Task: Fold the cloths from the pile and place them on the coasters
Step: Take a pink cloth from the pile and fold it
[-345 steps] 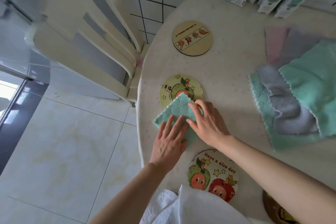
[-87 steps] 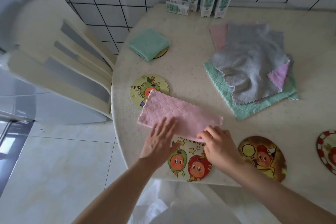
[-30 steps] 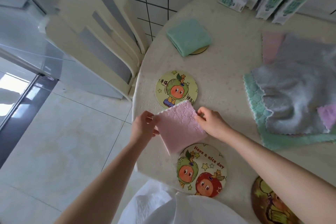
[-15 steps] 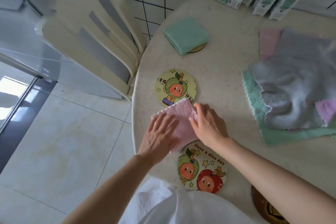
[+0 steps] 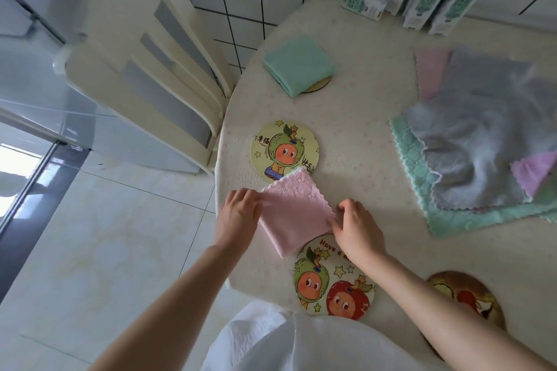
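Observation:
A folded pink cloth [image 5: 294, 214] lies near the table's left edge, between two round cartoon coasters. My left hand [image 5: 238, 214] pinches its left corner and my right hand [image 5: 354, 227] grips its right corner. The cloth's top tip overlaps the yellow-green coaster [image 5: 281, 147]; its lower tip reaches the "Have a nice day" coaster [image 5: 331, 289]. A folded green cloth [image 5: 298, 63] rests on a far coaster [image 5: 321, 86]. The pile [image 5: 482, 141] of grey, pink and green cloths sits to the right.
A cream chair [image 5: 150, 75] stands against the table's left side. Several small cartons [image 5: 422, 0] line the tiled wall at the back. A dark coaster [image 5: 464, 298] lies at the near right. The round table's edge [image 5: 218, 190] runs just left of my left hand.
Half a second ago both hands pressed flat on the pink cloth. Now they have moved apart to its left and right corners and hold them.

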Motion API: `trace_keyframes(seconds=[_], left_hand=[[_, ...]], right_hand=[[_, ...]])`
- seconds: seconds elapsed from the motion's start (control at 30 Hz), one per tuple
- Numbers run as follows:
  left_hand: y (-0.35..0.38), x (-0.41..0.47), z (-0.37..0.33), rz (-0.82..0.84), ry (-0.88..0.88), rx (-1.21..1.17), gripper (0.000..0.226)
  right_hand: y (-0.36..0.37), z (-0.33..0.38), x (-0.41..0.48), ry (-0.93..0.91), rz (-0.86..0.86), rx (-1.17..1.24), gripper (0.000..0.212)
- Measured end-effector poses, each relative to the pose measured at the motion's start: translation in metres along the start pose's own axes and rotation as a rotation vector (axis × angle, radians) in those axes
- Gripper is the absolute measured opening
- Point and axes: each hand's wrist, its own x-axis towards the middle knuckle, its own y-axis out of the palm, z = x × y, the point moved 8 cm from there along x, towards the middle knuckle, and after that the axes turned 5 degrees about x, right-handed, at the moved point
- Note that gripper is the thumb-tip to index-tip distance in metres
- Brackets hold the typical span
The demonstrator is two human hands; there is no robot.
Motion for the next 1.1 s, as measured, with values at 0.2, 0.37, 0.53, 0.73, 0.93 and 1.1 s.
trace_keyframes(seconds=[0.2, 0.37, 0.53, 0.73, 0.93, 1.1], left_hand=[[0.01, 0.023, 0.012, 0.209, -0.229, -0.035, 0.02], [0.017, 0.025, 0.017, 0.362, -0.307, -0.025, 0.022], [0.018, 0.023, 0.02, 0.478, -0.372, -0.132, 0.01], [-0.012, 0.042, 0.03, 0.447, -0.539, -0.679, 0.019], [-0.027, 0.087, 0.046, 0.303, -0.646, -0.927, 0.026], [-0.025, 0.111, 0.054, 0.242, -0.731, -0.9, 0.026]], right_hand=[[0.014, -0.006, 0.004, 0.155, 0.089, 0.164, 0.02], [0.017, -0.005, 0.007, 0.181, 0.135, 0.214, 0.015], [0.011, -0.002, 0.003, 0.156, 0.194, 0.352, 0.008], [-0.024, 0.007, 0.025, 0.125, 0.153, 0.524, 0.007], [-0.04, 0.026, 0.084, 0.174, 0.079, 0.629, 0.013], [-0.03, 0.03, 0.125, 0.266, 0.101, 0.659, 0.013]])
